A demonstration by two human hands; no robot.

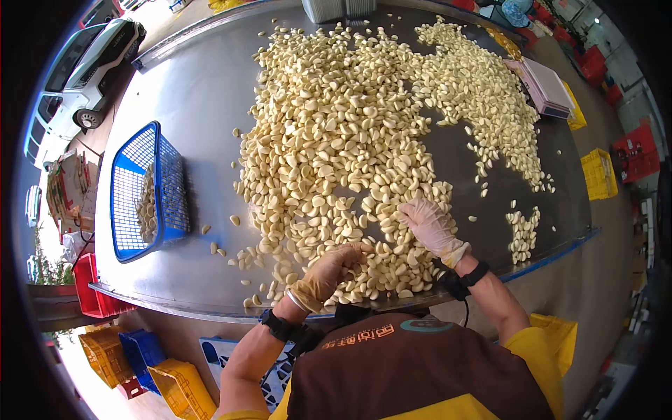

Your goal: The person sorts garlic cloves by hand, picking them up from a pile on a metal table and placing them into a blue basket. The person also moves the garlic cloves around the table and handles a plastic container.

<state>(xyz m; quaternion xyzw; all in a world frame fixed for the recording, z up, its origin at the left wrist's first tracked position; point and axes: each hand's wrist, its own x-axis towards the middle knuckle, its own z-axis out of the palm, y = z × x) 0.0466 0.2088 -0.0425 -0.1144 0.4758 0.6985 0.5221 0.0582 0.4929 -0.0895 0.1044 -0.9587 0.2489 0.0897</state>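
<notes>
Sorting through garlic [336, 140], both gloved hands are laid on the pile at the table [196, 91] edge.
A blue basket [147, 189] is seen left; the left hand [329, 274] is curled over cloves, the right hand [430, 225] spread flat on them.

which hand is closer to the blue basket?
Left. The left hand rests on the garlic cloves near the table's front edge, across bare table from the blue basket. The right hand is farther off, on the pile's other side.
</notes>
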